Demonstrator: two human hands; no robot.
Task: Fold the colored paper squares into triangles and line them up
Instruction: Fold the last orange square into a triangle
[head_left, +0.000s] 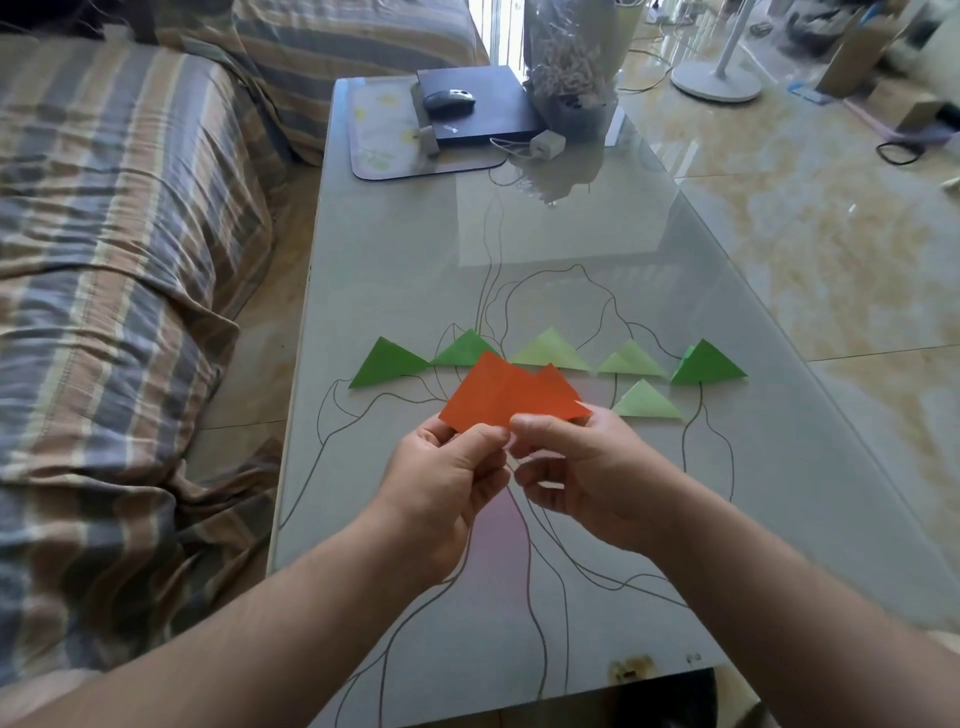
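Observation:
An orange paper (506, 397), partly folded with jagged upper corners, is held above the glass table (519, 249). My left hand (447, 488) pinches its lower left edge and my right hand (582, 467) pinches its lower right edge. Behind it, several green folded triangles lie in a row across the table: a dark green triangle (387, 362) at the left, lighter ones in the middle, and a dark green triangle (706, 365) at the right. One pale green triangle (647, 401) lies in front of the row, right of the orange paper.
A striped sofa (114, 260) runs along the table's left side. At the far end sit a black laptop (478, 106) with a mouse (449, 100) on it, a white charger (546, 144) and a wrapped bouquet (571, 57). A fan base (717, 78) stands on the floor.

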